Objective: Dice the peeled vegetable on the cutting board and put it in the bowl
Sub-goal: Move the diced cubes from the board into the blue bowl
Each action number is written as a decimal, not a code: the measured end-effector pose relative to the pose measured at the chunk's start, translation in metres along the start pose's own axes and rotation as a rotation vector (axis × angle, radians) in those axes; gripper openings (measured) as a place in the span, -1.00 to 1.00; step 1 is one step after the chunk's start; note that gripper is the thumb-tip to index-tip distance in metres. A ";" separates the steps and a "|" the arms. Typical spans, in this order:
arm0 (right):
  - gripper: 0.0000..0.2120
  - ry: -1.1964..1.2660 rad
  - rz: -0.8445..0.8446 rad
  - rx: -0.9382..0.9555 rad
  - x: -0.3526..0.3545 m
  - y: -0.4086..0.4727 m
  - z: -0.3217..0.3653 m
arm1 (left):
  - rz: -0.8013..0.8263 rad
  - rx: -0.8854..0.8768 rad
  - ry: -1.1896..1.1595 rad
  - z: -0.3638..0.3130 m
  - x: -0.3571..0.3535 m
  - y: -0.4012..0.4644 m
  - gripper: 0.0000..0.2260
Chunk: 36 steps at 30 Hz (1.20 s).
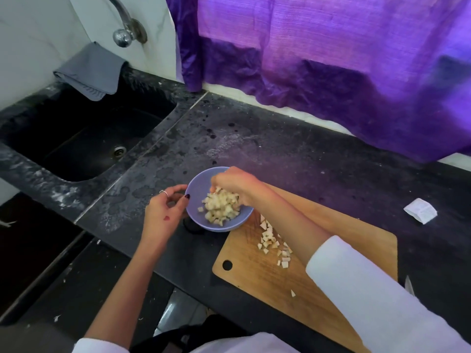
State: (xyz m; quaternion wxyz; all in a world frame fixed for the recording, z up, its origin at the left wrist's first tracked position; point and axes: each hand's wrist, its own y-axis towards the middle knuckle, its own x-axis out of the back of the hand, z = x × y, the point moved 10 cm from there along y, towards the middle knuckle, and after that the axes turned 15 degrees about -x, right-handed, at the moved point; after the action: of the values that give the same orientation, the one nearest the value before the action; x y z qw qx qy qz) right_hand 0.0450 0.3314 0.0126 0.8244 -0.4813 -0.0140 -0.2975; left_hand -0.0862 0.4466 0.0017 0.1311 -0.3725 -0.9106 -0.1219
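Head view: we judge dicing done, transfer underway | our right hand [233,183] hangs over the bowl [197,192], fingers bunched on diced vegetable [221,207] | left hand [165,207] pinches the bowl's rim | loose dice [274,244] remain on the cutting board [318,261], near its left edge | counter beyond lies open; sink [84,138] at left.

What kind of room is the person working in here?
Most likely a home kitchen. A dark stone counter holds a sunken black sink with a metal wall tap above it, and a wooden cutting board with pale diced vegetable pieces lies beside a small blue bowl.
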 end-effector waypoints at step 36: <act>-0.29 -0.605 -0.568 0.464 0.050 -0.076 -0.140 | 0.092 -0.022 0.158 -0.011 0.001 -0.007 -0.74</act>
State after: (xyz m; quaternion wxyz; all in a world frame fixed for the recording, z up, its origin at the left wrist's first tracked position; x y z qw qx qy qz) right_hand 0.0109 0.1679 0.0125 0.7551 -0.3266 -0.4505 -0.3467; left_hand -0.0899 0.4391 0.0118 0.2041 -0.4045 -0.8780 -0.1548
